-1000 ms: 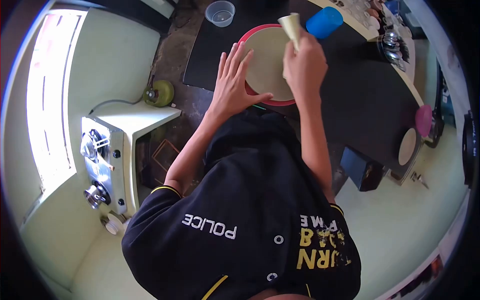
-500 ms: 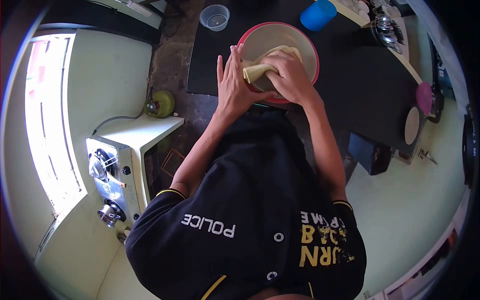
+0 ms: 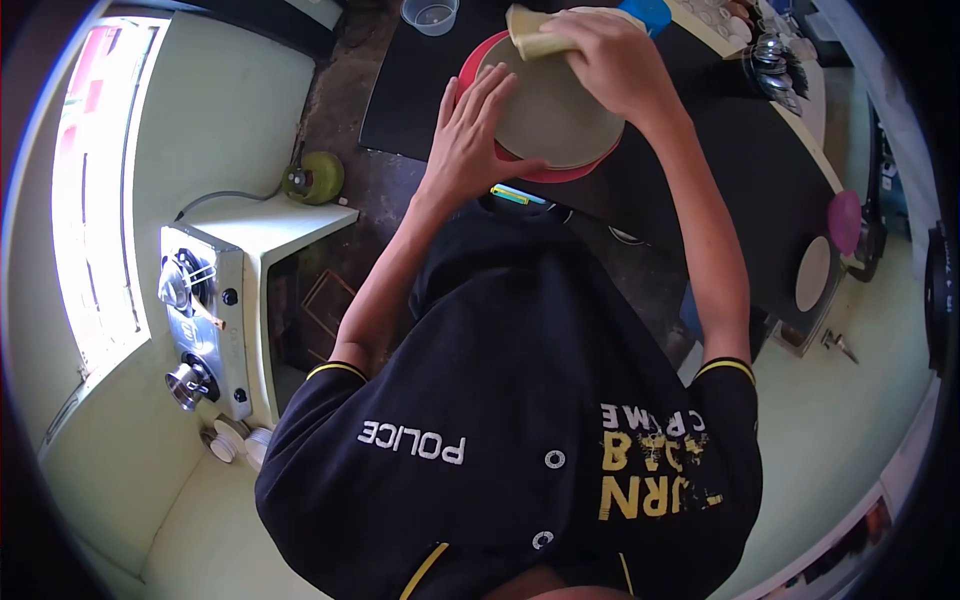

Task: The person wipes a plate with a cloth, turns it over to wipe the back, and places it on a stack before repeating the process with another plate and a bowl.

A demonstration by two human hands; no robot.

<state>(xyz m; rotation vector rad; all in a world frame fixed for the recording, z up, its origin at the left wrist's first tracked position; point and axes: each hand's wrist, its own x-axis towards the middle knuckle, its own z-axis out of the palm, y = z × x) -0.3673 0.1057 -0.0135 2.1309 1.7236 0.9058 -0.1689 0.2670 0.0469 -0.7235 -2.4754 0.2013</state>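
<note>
A round dish (image 3: 560, 120) with a red rim and a pale grey-beige inside sits near the edge of the black table. My left hand (image 3: 470, 135) rests on the dish's left side, fingers stretched and spread over the rim, thumb along the near edge. Closed around a folded pale yellow cloth (image 3: 540, 36), my right hand (image 3: 620, 65) is over the dish's far right part. The hand and forearm cover some of the rim there, so whether the cloth touches the dish is hard to tell.
A clear plastic tub (image 3: 430, 14) stands at the far left of the table, and a blue cup (image 3: 648, 14) lies behind my right hand. Cutlery in a black holder (image 3: 765, 75) is to the right. A stove (image 3: 205, 320) and a green gas cylinder (image 3: 315, 180) are at left.
My right hand has moved the cloth from inside the dish away from me toward its far edge. My left hand stays on the dish's left side. The whole view has shifted slightly.
</note>
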